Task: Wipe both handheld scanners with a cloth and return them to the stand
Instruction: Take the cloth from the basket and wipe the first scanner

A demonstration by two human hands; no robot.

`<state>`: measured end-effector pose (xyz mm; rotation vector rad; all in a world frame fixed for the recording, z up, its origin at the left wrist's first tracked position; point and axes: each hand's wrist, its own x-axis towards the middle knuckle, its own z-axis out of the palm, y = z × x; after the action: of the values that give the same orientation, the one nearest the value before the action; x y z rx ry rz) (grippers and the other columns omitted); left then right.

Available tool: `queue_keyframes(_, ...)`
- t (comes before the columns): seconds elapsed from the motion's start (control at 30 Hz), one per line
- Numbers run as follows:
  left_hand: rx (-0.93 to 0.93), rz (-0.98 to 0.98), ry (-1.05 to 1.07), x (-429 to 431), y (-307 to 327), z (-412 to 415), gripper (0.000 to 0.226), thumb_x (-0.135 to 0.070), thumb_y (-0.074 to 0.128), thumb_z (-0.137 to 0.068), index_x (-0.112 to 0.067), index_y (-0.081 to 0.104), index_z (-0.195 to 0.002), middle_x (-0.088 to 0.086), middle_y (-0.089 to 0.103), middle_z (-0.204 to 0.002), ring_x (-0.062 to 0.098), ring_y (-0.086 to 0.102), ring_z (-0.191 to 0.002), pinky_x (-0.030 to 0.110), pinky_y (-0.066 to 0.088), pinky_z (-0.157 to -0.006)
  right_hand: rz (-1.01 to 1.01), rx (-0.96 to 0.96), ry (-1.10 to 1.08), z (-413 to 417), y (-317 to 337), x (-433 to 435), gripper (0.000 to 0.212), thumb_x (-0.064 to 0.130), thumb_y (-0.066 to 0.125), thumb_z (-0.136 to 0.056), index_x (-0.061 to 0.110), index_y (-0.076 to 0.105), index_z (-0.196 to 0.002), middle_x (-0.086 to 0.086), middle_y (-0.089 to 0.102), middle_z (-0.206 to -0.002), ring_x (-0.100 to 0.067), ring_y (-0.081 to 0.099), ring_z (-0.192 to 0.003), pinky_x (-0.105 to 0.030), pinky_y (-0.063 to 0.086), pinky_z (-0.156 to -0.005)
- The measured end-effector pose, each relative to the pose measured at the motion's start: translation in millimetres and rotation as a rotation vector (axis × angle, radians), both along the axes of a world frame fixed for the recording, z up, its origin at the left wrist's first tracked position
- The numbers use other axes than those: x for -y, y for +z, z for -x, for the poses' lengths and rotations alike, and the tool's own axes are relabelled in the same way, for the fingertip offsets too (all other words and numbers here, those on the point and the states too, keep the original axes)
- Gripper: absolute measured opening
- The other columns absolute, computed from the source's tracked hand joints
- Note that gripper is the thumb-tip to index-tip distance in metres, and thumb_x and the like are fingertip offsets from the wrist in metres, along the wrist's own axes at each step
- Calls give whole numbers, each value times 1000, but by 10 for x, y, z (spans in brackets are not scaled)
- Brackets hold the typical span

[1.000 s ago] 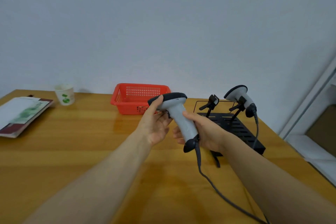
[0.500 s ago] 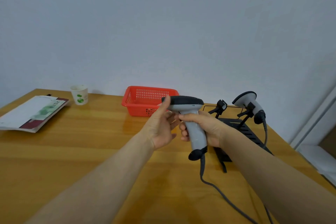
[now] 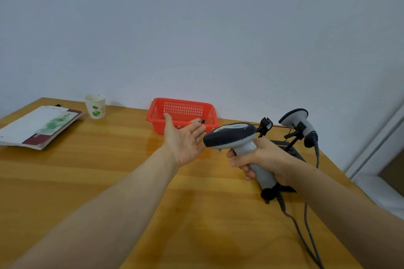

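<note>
My right hand (image 3: pixel 264 159) grips the grey handle of a handheld scanner (image 3: pixel 231 136), whose dark head points left above the table. Its cable (image 3: pixel 293 220) trails down to the right. My left hand (image 3: pixel 185 140) is open, palm up, fingers stretched toward the red basket (image 3: pixel 181 111), just left of the scanner's head and apart from it. A second scanner (image 3: pixel 297 121) sits in its cradle on the black stand (image 3: pixel 290 148) at the right. The stand's other cradle (image 3: pixel 265 124) is empty. No cloth is plainly visible.
The wooden table (image 3: pixel 109 170) ends at the right near a white frame. A paper cup (image 3: pixel 95 106) and a booklet (image 3: pixel 41 124) lie at the far left. Something small and dark lies inside the basket.
My left hand has let go of the scanner's head and moved left toward the basket, palm open. My right hand now holds the scanner alone, lower and to the right.
</note>
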<state>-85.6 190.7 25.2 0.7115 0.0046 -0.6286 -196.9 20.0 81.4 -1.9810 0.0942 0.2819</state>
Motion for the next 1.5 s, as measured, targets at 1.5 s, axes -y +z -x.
queue_keyframes(1.5,-11,-41,-4,55,-13,-33,108,-87,17,-72,-6,43,-139,13,47,-142,31,40,-134,50,21,-116,-22,8,34,1,-84,-31,21,13,71,-81,7,57,-66,-7,49,-51,-16,45,-42,-29,49,-51)
